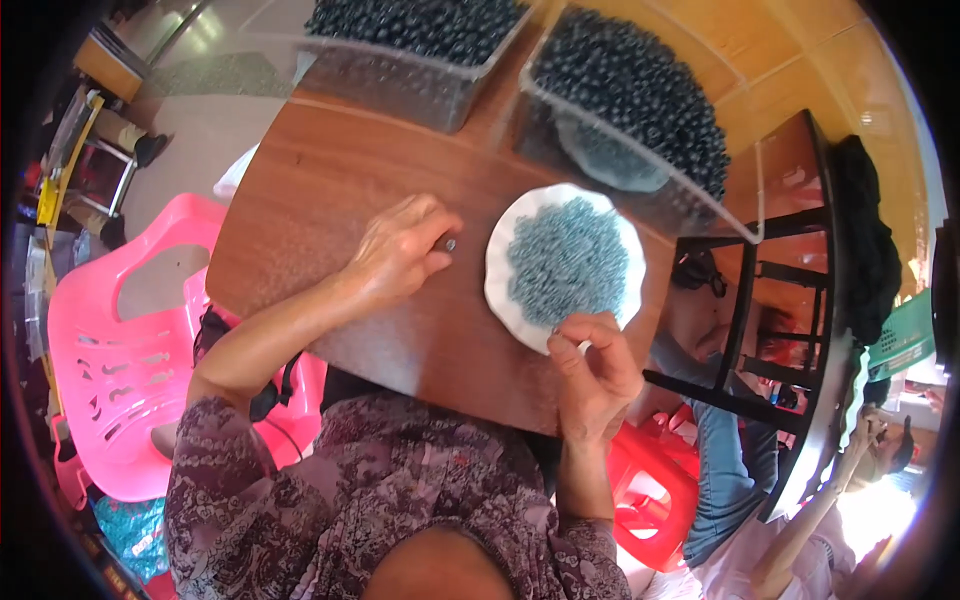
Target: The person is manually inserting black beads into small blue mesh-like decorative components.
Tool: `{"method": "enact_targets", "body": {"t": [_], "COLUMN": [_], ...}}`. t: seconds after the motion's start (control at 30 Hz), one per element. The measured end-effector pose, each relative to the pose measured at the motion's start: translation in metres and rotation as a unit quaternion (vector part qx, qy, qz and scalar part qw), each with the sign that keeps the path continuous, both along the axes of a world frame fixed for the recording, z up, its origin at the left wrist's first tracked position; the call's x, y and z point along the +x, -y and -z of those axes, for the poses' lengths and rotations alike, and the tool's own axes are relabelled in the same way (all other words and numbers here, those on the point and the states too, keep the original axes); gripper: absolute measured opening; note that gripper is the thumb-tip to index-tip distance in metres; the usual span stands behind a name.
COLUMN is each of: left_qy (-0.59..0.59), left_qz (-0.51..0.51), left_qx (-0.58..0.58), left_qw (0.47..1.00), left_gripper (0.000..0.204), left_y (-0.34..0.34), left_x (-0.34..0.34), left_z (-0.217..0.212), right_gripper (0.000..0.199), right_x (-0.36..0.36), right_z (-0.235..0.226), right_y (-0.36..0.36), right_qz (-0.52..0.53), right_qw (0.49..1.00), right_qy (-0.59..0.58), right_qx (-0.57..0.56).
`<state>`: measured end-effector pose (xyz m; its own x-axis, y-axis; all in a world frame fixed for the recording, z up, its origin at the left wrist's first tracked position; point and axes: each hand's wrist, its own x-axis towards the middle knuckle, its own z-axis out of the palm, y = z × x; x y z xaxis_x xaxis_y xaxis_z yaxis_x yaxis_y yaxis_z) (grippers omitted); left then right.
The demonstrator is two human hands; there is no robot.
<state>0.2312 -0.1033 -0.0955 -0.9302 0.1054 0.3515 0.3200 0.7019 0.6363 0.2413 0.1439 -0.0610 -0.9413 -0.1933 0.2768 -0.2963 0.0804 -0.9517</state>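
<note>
My sleeve (pixel 225 450): dark purple, pale swirling print
My plate (pixel 497 260): white
Small pieces (pixel 565 260): pale blue-grey
Round beads (pixel 635 95): blue-black
Table (pixel 335 195): brown

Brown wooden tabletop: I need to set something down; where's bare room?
Bare wood: beyond the left hand, short of two clear plastic bins; between that hand and the white scalloped plate. Crowded: the far edge, with the bins, and the right side, with the plate and right hand.

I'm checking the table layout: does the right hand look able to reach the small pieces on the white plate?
Likely yes: the right hand is at the near rim of the white plate, and the small blue-grey pieces lie uncovered in it, with nothing visible in between.
</note>
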Motion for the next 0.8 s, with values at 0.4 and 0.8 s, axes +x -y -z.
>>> {"method": "enact_targets", "body": {"t": [0.4,0.8], "left_qy": [-0.280,0.023], "left_qz": [0.060,0.151], "left_qx": [-0.151,-0.464], "left_qw": [0.946,0.873], "left_gripper": [0.010,0.009], "left_y": [-0.017,-0.042], "left_x": [-0.116,-0.207], "left_z": [-0.124,-0.118], "right_gripper": [0.015,0.013], "right_x": [-0.006,-0.010], "right_z": [0.007,0.012], "right_y": [-0.003,-0.015], "right_qz": [0.006,0.013], "right_qw": [0.999,0.997], "right_qy": [-0.011,0.015], "right_qx": [-0.042,-0.073]}}
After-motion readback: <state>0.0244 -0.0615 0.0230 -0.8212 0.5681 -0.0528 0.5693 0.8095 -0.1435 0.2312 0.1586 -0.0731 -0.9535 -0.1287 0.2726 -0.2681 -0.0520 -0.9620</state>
